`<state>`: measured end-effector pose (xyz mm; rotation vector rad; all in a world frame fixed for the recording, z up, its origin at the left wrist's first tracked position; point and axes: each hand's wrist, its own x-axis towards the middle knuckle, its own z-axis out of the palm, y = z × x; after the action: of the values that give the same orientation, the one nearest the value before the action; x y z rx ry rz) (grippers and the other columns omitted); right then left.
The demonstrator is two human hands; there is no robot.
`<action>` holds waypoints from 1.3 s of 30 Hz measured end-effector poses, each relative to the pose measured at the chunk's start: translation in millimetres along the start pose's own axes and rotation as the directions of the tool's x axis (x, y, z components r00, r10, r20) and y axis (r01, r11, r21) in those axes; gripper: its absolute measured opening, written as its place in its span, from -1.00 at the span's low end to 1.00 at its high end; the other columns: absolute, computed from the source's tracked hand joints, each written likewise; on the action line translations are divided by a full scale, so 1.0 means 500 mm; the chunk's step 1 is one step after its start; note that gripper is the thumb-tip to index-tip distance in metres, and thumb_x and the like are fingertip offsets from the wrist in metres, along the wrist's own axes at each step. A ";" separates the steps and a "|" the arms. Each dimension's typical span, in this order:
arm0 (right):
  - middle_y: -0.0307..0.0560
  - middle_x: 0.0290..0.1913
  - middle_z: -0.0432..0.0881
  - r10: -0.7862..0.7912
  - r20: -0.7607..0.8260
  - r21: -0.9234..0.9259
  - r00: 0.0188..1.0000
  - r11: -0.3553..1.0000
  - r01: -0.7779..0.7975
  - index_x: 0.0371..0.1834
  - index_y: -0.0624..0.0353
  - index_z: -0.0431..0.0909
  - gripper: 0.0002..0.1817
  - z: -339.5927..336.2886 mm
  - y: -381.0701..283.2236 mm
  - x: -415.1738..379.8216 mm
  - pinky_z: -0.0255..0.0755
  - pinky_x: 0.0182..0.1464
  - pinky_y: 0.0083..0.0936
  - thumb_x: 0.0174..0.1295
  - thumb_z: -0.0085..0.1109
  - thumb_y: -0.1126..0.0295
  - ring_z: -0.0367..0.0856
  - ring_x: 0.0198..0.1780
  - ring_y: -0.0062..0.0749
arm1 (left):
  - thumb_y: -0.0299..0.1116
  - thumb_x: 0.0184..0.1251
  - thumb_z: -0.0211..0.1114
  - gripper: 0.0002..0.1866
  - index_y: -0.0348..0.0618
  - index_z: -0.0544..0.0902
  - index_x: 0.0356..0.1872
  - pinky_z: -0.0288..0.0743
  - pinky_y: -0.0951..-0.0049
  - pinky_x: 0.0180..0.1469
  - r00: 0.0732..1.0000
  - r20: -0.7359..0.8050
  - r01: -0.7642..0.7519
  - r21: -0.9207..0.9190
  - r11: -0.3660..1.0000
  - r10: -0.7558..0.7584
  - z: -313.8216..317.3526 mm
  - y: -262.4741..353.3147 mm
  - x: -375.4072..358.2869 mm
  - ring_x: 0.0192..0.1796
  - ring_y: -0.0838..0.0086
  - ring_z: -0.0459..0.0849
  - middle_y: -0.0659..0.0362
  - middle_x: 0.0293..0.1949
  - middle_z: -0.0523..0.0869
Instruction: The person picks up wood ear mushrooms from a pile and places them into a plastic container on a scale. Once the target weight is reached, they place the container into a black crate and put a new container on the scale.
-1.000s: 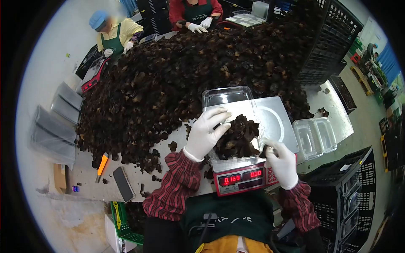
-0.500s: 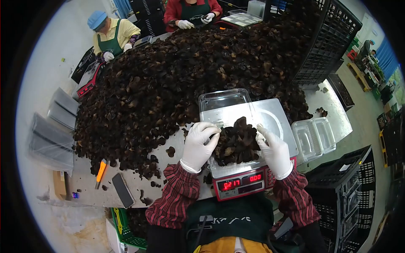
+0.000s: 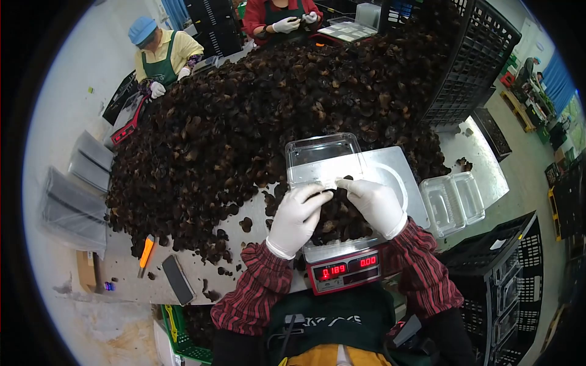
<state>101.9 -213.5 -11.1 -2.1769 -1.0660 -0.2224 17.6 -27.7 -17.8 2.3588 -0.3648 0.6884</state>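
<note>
My left hand, in a white glove, is over the left side of a clear plastic box on the scale; its fingers are bent together at the dark fungus pieces. From the right, my right hand, also gloved, reaches over the same pieces with its fingertips close to my left fingertips. What either hand pinches is too small to name. The box's open clear lid lies behind the hands. Red digits on the scale's display read 0.189 and 0.00.
A large heap of dark fungus covers the table beyond. Black crate stands right of it, and clear boxes lie beside the scale. Orange knife and phone lie left. Two co-workers stand across the heap.
My hands have come together over the box, the right one moving left and up. The display has gone from 0.217 to 0.189. The co-worker in red has raised both hands.
</note>
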 end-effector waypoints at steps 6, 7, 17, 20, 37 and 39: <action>-0.06 -0.53 0.61 0.103 -0.159 0.049 0.982 0.994 -0.097 -0.26 0.16 0.61 -0.87 -0.028 -0.021 0.016 0.48 -0.42 -0.45 0.13 0.25 0.42 0.62 -0.51 -0.26 | -0.56 0.11 0.33 -0.73 -0.19 0.67 -0.11 0.50 0.42 -0.02 0.985 -0.168 0.018 -0.057 0.998 -0.028 -0.026 0.016 0.018 -0.07 0.31 0.63 0.10 -0.09 0.66; -0.11 -0.57 0.58 0.277 -0.064 0.221 0.959 0.941 -0.257 -0.26 0.16 0.61 -0.87 -0.049 -0.046 0.022 0.43 -0.49 -0.51 0.14 0.25 0.41 0.58 -0.58 -0.39 | -0.52 0.10 0.36 -0.70 -0.21 0.66 -0.09 0.50 0.44 -0.04 0.984 -0.162 0.053 -0.171 0.984 -0.081 -0.033 0.037 0.031 -0.09 0.33 0.64 0.11 -0.10 0.66; -0.23 -0.38 0.65 0.539 -0.084 0.575 0.838 0.713 -0.401 -0.13 0.27 0.60 -0.83 -0.117 -0.093 0.011 0.28 -0.54 -0.79 0.32 0.11 0.43 0.39 -0.63 -0.79 | -0.71 0.27 0.12 -0.74 -0.30 0.65 -0.08 0.41 0.70 -0.32 0.921 -0.060 0.281 -0.585 0.761 -0.386 -0.066 0.032 0.054 -0.34 0.68 0.55 0.22 -0.24 0.61; -0.10 -0.28 0.72 0.062 -0.050 0.193 0.997 0.980 -0.052 -0.17 0.28 0.59 -0.84 -0.071 -0.070 -0.028 0.42 -0.49 -0.61 0.23 0.21 0.46 0.55 -0.54 -0.63 | -0.76 0.21 0.03 -0.64 -0.24 0.65 -0.06 0.44 0.66 -0.24 0.893 -0.043 0.355 -0.542 0.762 -0.448 -0.074 0.006 0.027 -0.28 0.60 0.58 0.20 -0.20 0.62; -0.27 -0.54 0.59 0.412 -0.125 0.337 0.903 0.873 -0.352 -0.38 0.26 0.58 -0.87 -0.068 -0.045 -0.054 0.20 -0.62 -0.73 0.29 0.17 0.44 0.34 -0.68 -0.80 | -0.78 -0.01 -0.02 -0.36 -0.04 0.58 0.15 0.35 0.28 0.25 0.998 0.025 0.053 -0.027 0.998 -0.052 -0.018 0.004 -0.021 0.17 0.17 0.51 0.05 0.13 0.56; -0.30 -0.55 0.57 0.521 -0.183 0.405 0.834 0.812 -0.419 -0.40 0.25 0.58 -0.86 -0.080 -0.044 -0.060 0.14 -0.64 -0.75 0.31 0.16 0.43 0.30 -0.70 -0.82 | -0.82 -0.06 0.01 -0.41 -0.13 0.63 0.04 0.44 0.32 0.17 0.999 -0.050 -0.005 -0.048 0.999 0.002 -0.024 0.002 -0.023 0.12 0.18 0.58 0.05 0.07 0.62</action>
<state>71.7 -249.2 17.0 -1.9332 -0.3357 -0.0997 3.1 -19.7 -15.7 2.2915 -0.3597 0.7309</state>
